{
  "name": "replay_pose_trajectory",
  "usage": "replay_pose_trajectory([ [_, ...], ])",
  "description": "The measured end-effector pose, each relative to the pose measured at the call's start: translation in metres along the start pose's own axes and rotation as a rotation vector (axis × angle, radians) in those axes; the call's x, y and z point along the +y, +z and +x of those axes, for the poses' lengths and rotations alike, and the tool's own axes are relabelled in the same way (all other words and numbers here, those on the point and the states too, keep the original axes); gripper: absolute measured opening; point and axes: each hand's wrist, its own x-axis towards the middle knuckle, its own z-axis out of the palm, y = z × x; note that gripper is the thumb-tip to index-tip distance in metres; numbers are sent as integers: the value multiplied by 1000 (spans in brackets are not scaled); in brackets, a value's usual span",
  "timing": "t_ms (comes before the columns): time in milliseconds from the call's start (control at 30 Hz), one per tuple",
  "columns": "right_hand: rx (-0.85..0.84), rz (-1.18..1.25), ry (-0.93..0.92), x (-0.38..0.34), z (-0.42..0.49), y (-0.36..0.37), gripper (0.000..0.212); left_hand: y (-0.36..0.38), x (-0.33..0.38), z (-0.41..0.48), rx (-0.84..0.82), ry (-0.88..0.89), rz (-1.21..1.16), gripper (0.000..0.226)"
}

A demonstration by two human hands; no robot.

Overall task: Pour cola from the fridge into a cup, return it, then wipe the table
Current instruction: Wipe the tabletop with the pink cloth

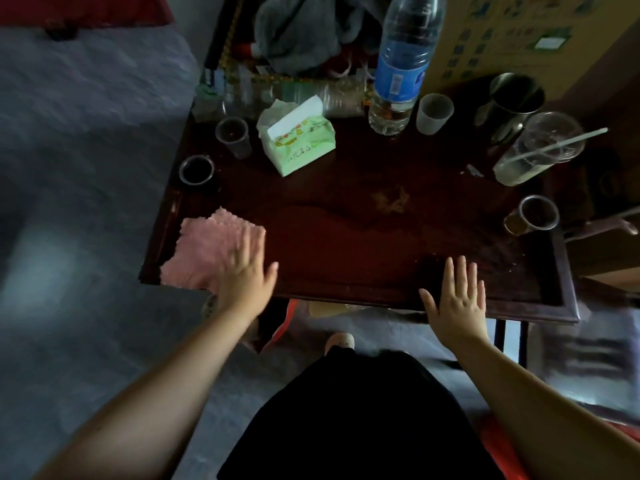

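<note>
Left hand [247,271] spread flat on the fluffy pink cloth [211,249] — ready to wipe the dark wooden bench [346,237]; right hand [455,301] flat-fingered, empty, steadying.

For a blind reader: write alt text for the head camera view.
A person's open left hand lies on a pink cloth at the near left corner of a dark wooden table, while the open right hand rests flat near the front edge. Farther back stand a tissue pack, a water bottle and several small cups.
</note>
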Motion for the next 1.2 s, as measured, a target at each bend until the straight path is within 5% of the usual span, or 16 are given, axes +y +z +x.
replay_pose_trajectory([
  [133, 3, 26, 4, -1, 0, -2, 88, -3, -35, 8, -139, -132, 100, 65],
  [500, -18, 26, 0, 0, 0, -2, 88, 4, -25, 14, -88, -195, 62, 56],
  [700, -15, 24, 8, 0, 0, -3, 87, 9, 38, 12, -30, -167, -110, 57],
  [967, -32, 41, 28, 1, 1, -5, 91, 16, 124, 24, -259, -195, -272, 60],
  [1200, 43, 86, 129, 17, 9, -11, 87, 21, 65, 51, -293, 189, 165, 79],
])
